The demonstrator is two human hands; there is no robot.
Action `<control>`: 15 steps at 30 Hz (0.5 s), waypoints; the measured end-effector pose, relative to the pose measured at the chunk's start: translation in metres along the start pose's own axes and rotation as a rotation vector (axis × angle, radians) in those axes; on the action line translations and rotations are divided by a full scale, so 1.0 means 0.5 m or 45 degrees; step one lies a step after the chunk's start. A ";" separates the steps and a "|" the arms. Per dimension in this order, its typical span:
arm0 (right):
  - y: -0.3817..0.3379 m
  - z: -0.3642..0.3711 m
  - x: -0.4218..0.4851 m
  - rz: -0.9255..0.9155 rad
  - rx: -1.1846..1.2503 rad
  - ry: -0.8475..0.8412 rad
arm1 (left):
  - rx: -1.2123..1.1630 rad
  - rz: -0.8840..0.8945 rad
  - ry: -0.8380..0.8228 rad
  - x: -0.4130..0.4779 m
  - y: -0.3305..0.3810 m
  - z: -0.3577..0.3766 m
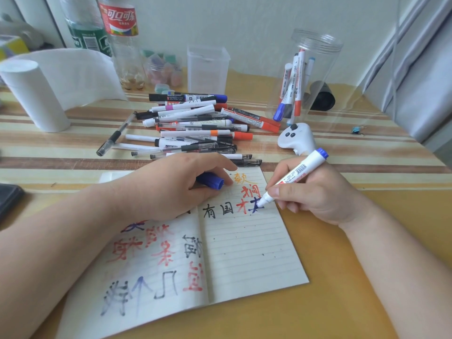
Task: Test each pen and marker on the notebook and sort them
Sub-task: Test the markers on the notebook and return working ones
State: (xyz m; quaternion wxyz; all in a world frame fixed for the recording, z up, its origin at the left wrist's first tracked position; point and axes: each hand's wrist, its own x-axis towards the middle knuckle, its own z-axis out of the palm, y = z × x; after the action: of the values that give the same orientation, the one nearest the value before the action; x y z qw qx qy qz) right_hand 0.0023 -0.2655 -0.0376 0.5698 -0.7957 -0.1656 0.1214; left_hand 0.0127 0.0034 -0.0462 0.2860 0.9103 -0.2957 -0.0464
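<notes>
Right hand (318, 192) pinches a blue marker (293, 174) between curled fingers (281, 192), its tip touching the right page of the open notebook (244, 253). Left hand (171, 189), resting on the notebook, grips the blue cap (210, 181). A pen pile (195, 126) and a clear jar (308, 77) of markers stand beyond on the tabletop (342, 289).

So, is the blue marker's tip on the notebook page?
Touching. In the head view the blue marker, gripped by the right hand, has its tip down on the notebook, in the blue strokes, with no gap.
</notes>
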 end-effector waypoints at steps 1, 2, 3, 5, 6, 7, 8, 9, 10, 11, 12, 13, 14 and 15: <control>0.002 -0.001 0.001 0.008 0.026 0.039 | 0.001 0.002 0.001 0.000 0.001 0.000; 0.004 -0.001 0.001 0.014 0.043 0.068 | 0.003 0.002 0.001 0.001 0.001 0.000; 0.004 -0.001 0.001 0.017 0.046 0.081 | 0.004 0.002 0.000 0.001 0.001 -0.001; 0.006 -0.001 0.002 0.013 0.013 0.075 | 0.015 0.008 0.000 0.002 -0.001 -0.001; 0.006 0.000 0.003 0.009 -0.014 0.069 | 0.022 0.013 0.000 0.002 -0.001 -0.001; 0.006 0.000 0.003 0.005 -0.041 0.066 | 0.027 0.019 0.002 0.002 -0.002 -0.001; 0.006 0.000 0.003 0.002 -0.066 0.064 | 0.032 0.026 0.006 0.001 -0.003 -0.001; 0.005 0.000 0.003 0.001 -0.090 0.057 | 0.036 0.034 0.011 0.001 -0.004 -0.001; 0.004 -0.001 0.002 0.005 -0.111 0.038 | 0.041 0.040 0.015 0.001 -0.004 0.000; 0.002 -0.002 0.001 0.010 -0.125 0.007 | 0.041 0.043 0.018 0.000 -0.005 0.000; 0.000 -0.003 0.000 0.013 -0.130 -0.022 | 0.036 0.044 0.022 0.000 -0.005 0.000; -0.001 -0.003 0.000 0.010 -0.123 -0.032 | 0.032 0.045 0.025 0.000 -0.005 0.001; 0.000 -0.003 0.000 0.003 -0.101 -0.012 | 0.030 0.044 0.027 0.001 -0.006 0.001; 0.002 -0.003 0.001 -0.002 -0.069 0.031 | 0.031 0.043 0.028 0.001 -0.006 0.001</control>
State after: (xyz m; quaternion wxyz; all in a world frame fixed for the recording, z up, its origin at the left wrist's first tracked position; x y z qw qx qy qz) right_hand 0.0033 -0.2669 -0.0381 0.5501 -0.8121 -0.1627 0.1066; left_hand 0.0145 0.0047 -0.0484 0.2788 0.9091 -0.3083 -0.0278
